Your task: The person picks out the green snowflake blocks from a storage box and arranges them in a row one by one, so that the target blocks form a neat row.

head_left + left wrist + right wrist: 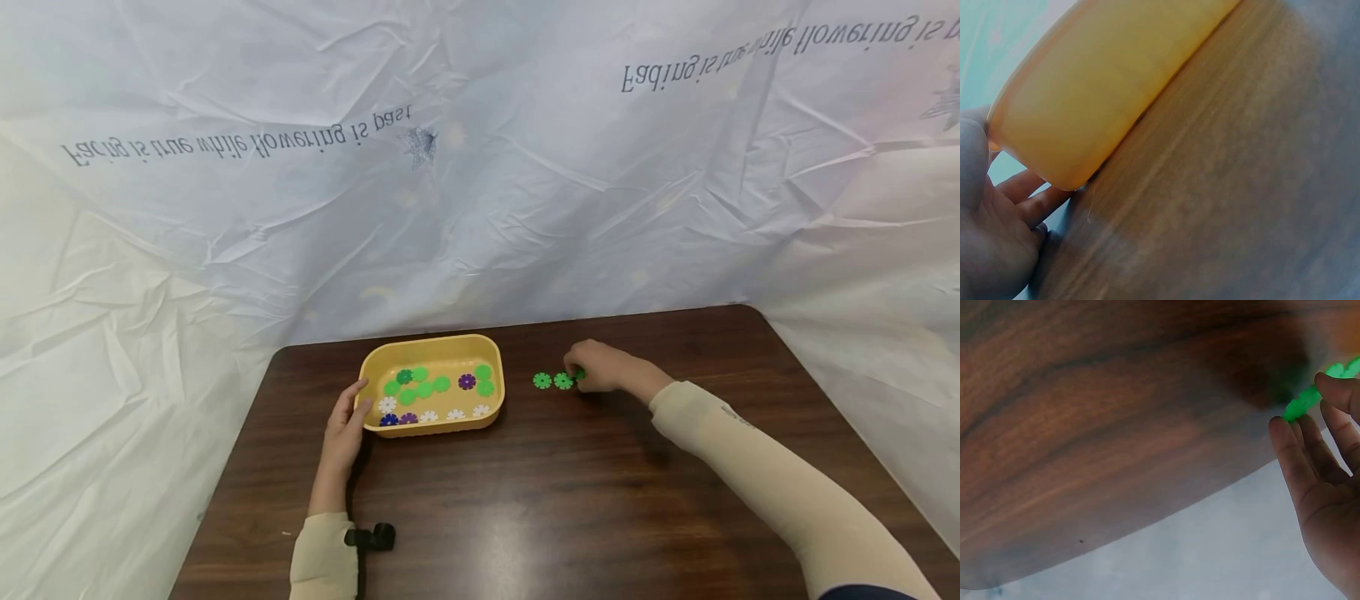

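Observation:
My left hand (345,433) grips the left end of a yellow plastic basin (442,427), thumb at the rim and fingers around the outside. In the left wrist view the fingers touch the basin wall (1104,87) from below. To the right of the basin, my right hand (609,367) pinches a green snowflake disc (1302,403) between thumb and fingers, low over the table. Two more green snowflake discs (542,381) lie side by side just left of that hand. Whether the held disc touches its neighbour, I cannot tell.
Inside the basin lie several green discs (425,389), white discs (429,417), purple discs (467,382) and a blue disc (388,420). The dark wooden table (480,500) reaches back to a pale printed sheet (480,208). A black strap mount (371,537) sits on my left sleeve.

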`<state>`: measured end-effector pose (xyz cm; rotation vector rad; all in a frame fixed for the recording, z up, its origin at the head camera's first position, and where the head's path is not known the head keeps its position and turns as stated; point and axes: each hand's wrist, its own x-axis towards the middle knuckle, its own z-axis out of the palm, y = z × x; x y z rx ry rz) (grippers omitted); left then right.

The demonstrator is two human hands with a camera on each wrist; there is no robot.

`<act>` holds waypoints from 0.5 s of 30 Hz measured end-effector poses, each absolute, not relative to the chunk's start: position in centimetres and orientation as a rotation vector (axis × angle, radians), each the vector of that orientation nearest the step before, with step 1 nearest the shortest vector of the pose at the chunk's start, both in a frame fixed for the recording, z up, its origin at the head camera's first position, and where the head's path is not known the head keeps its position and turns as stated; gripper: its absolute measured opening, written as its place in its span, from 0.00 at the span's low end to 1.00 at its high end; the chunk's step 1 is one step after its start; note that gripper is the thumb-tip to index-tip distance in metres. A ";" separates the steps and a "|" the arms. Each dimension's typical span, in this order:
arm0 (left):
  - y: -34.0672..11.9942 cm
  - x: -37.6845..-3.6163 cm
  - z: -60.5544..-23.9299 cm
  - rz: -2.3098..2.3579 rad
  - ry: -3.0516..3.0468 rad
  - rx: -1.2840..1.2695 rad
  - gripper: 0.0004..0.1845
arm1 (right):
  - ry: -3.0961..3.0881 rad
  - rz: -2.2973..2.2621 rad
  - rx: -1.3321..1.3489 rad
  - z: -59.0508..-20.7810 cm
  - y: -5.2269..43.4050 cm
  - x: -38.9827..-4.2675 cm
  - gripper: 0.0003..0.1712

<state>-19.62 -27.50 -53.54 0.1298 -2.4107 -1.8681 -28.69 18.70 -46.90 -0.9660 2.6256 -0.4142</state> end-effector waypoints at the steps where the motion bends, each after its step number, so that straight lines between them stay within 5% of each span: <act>1: -27.5 -19.6 -53.6 -1.868 -2.409 0.128 0.24 | 2.628 -0.415 -0.963 -47.0 18.8 -28.7 0.07; 15: -27.2 -19.3 -52.4 -1.932 -2.401 0.144 0.24 | 2.628 -0.421 -0.963 -46.8 18.7 -28.8 0.07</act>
